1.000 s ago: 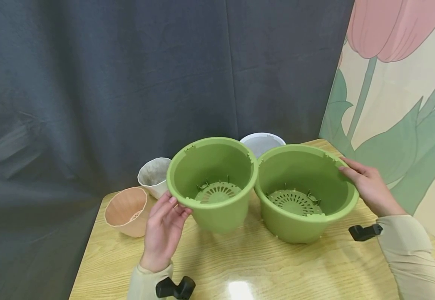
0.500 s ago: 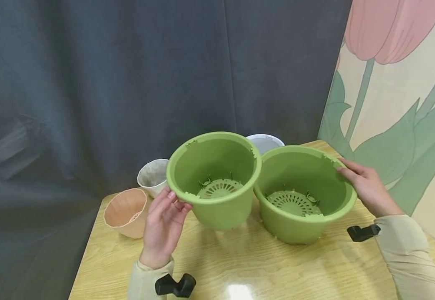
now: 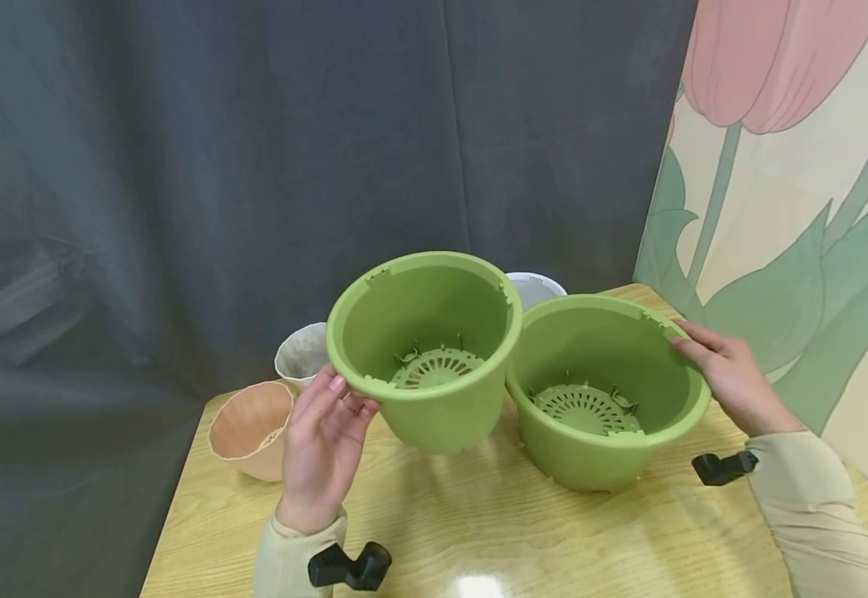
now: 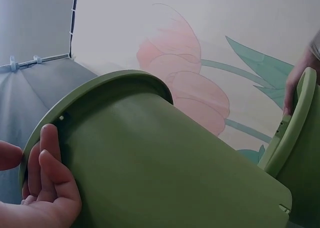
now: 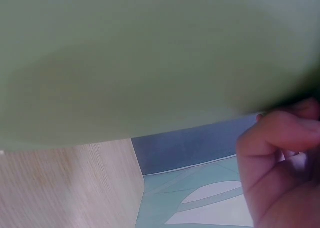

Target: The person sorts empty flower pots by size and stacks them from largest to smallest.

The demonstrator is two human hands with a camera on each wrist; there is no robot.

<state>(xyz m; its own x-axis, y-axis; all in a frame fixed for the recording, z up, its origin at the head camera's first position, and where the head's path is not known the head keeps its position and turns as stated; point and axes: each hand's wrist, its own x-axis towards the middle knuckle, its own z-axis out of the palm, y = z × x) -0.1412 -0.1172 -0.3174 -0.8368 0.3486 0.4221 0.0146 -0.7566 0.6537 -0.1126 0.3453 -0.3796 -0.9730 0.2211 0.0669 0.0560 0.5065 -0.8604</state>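
Note:
My left hand (image 3: 323,448) grips the rim of a green plastic flowerpot (image 3: 448,415), thumb at the rim and fingers under its lip. That pot is raised above the table and tilted, its slotted bottom showing inside. A second green flowerpot (image 3: 590,465), wider in the head view, stands to its right, also with a slotted bottom. My right hand (image 3: 736,378) holds this one by its right rim; in the right wrist view curled fingers (image 5: 270,138) sit against the pot's wall. The two pots overlap in the head view; whether they touch I cannot tell.
On the wooden table (image 3: 434,540), a peach pot (image 3: 254,423) and a white pot (image 3: 302,353) stand at the left. A pale pot (image 3: 534,286) is partly hidden behind the green ones. A dark curtain (image 3: 291,166) hangs behind, and a tulip-painted wall (image 3: 777,249) rises at right.
The left green pot has risen slightly in my left hand and tilted a little more, covering more of the white and pale pots. My right hand and its pot have barely moved.

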